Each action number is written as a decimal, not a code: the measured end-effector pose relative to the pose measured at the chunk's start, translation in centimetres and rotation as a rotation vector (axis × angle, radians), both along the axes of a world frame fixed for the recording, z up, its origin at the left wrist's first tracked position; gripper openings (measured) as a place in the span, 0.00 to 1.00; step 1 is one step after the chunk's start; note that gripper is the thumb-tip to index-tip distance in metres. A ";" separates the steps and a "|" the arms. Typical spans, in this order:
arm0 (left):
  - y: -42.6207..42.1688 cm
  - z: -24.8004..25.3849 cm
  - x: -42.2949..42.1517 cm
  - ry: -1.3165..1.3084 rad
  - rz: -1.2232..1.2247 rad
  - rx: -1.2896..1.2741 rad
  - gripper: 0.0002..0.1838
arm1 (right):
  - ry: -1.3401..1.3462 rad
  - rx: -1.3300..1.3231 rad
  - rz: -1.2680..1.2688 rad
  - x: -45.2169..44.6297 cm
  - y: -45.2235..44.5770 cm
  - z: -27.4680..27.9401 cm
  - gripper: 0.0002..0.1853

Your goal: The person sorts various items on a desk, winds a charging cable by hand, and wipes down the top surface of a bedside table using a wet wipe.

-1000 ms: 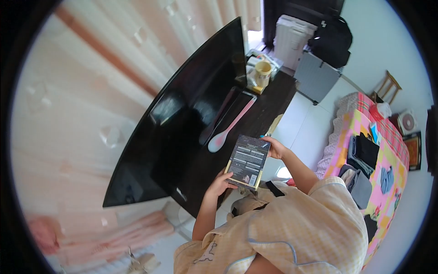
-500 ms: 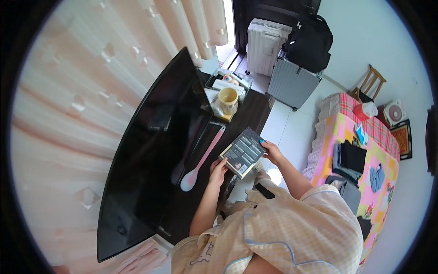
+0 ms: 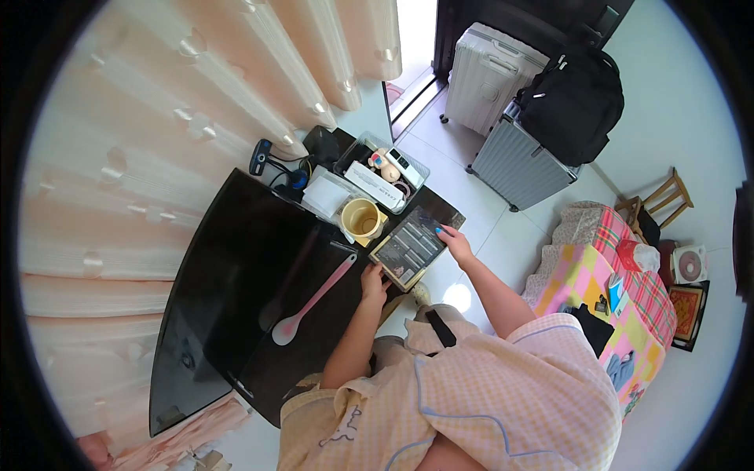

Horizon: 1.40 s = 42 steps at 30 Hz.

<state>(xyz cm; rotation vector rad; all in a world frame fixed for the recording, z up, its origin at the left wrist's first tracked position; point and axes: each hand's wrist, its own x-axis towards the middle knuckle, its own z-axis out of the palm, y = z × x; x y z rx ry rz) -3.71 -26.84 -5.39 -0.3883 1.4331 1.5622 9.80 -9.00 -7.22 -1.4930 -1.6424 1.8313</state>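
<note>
A flat dark box with pale printed text and a yellowish edge is held between both hands, over the edge of the dark table. My left hand grips its lower left side. At its upper right edge is my right hand, with blue nail polish showing. Left of the box stands a yellow cup. A pink spoon with a pale bowl lies on the dark table, beside the television.
A basket of small items stands behind the cup. Farther off are a white suitcase, a grey suitcase and a black backpack. At the right, a bed holds folded clothes; a wooden chair stands beyond.
The view has swung toward the door, showing more of the basket and cables. The box, still in both hands, has come nearer the cup and basket.
</note>
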 end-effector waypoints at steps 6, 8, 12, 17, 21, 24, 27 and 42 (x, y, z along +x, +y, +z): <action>-1.9 -0.7 -0.4 -0.046 0.163 -0.063 0.07 | -0.178 0.404 0.338 -1.5 -0.5 1.0 0.22; -2.0 -0.7 -0.7 -0.001 0.192 -0.106 0.06 | -0.211 0.430 0.399 -2.0 -1.2 1.7 0.22; -2.4 -1.5 -1.7 0.095 0.162 -0.057 0.05 | -0.287 0.512 0.503 -2.2 -1.8 2.2 0.23; -2.8 -1.9 -0.7 0.179 0.183 -0.158 0.13 | -0.181 0.638 0.605 -2.5 -1.9 0.5 0.22; -2.9 -1.7 -0.9 0.065 0.233 -0.141 0.17 | -0.229 0.673 0.570 -4.1 -1.8 -0.1 0.21; -2.6 -1.6 -1.1 0.075 0.226 -0.053 0.17 | -0.362 0.723 0.587 -4.8 -1.4 1.0 0.19; -2.0 -0.7 -0.8 0.062 0.241 0.062 0.17 | -0.320 0.692 0.531 -5.1 -0.9 -0.2 0.18; -2.7 0.4 1.8 0.050 0.107 -0.041 0.19 | -0.052 0.547 0.099 -8.0 3.9 -2.1 0.23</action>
